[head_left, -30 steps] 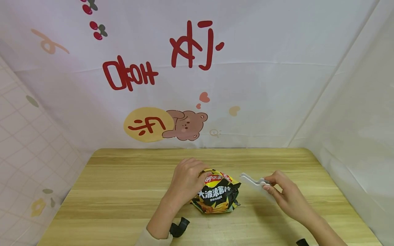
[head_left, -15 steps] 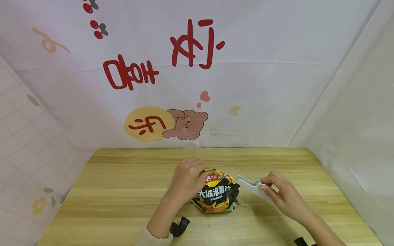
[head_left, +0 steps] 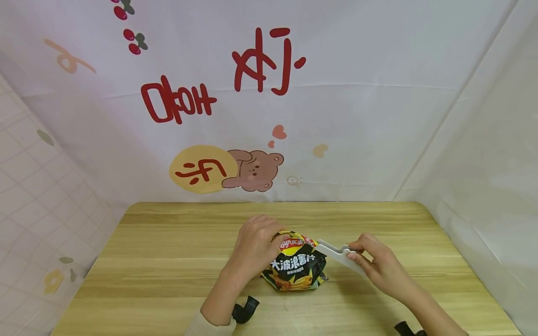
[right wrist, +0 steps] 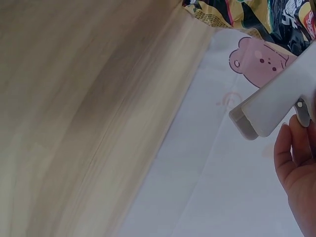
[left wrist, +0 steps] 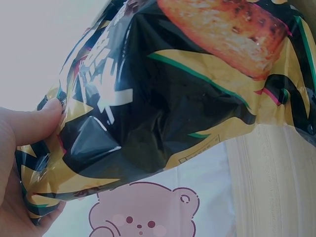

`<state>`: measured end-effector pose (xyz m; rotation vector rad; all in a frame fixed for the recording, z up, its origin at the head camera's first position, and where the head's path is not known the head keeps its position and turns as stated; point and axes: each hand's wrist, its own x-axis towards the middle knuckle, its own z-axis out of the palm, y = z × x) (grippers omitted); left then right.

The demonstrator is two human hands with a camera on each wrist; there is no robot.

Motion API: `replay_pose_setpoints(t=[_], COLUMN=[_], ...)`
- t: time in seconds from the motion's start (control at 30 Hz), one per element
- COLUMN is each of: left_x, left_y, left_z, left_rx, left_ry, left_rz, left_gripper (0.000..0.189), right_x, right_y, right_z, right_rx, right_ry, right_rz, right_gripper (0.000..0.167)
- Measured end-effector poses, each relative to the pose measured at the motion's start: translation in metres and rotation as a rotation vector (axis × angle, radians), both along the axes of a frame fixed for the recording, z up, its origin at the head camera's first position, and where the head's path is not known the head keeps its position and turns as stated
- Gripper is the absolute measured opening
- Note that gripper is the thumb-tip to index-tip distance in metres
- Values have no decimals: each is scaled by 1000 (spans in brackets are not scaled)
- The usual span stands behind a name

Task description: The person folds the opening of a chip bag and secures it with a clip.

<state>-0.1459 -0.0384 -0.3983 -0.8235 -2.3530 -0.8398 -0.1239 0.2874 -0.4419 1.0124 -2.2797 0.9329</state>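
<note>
A black and yellow Lay's bag of potato chips (head_left: 294, 268) stands on the table, its printed front toward me. My left hand (head_left: 257, 245) grips its upper left corner; in the left wrist view the thumb (left wrist: 42, 121) presses on the film. From the right, my right hand (head_left: 380, 263) pinches a long white bag clip (head_left: 334, 254) between thumb and fingers. The clip's far end reaches the bag's upper right corner and overlaps it in the head view. In the right wrist view the clip (right wrist: 279, 96) slants up toward the bag, with a grey lever near the fingers.
The wooden table (head_left: 176, 261) ends at the back against a white printed cloth (head_left: 357, 116). More cloth hangs at both sides. Black straps (head_left: 245, 310) show near the wrists.
My right hand has moved the bag clip leftward, from a gap beside the bag to its upper right corner. The left hand and the bag stay almost where they were.
</note>
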Motion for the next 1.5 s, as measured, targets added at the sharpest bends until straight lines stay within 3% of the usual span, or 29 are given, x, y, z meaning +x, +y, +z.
replay_pose_setpoints(t=[0.7, 1.03, 1.5], left_x=[2, 3, 2], left_y=[-2, -4, -4], left_z=[0, -1, -1], left_rx=[1, 7, 16], left_ry=[-34, -56, -52], left_rz=[-6, -17, -29], left_gripper=[11, 12, 12], right_x=[-4, -5, -7], right_y=[-22, -34, -48], right_z=[9, 12, 20], right_rx=[-8, -23, -6], right_ry=[-36, -16, -80], right_rz=[9, 13, -2], right_gripper=[27, 38, 35])
